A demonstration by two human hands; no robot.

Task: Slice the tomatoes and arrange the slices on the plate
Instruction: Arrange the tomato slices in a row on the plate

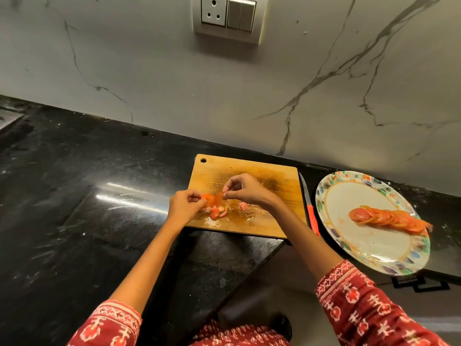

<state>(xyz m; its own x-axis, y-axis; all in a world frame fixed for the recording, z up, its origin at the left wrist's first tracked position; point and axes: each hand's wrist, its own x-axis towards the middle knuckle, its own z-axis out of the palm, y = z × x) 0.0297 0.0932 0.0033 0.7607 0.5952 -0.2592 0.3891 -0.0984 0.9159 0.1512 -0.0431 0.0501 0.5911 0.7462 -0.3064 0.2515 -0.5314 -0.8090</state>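
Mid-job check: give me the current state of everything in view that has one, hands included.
Left hand: pinching tomato slices above the board.
Right hand: pinching the same slices.
Loose slices: lying on the wet cutting board.
Knife: set down on the counter between board and plate, untouched.
Plate: holds one overlapping row of slices; the rest is bare.
Wall switches: position unclear.

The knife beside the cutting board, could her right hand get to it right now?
Probably not at once: the right hand pinches tomato slices over the cutting board. The knife lies uncovered between board and plate, so nothing blocks the way once it lets go.
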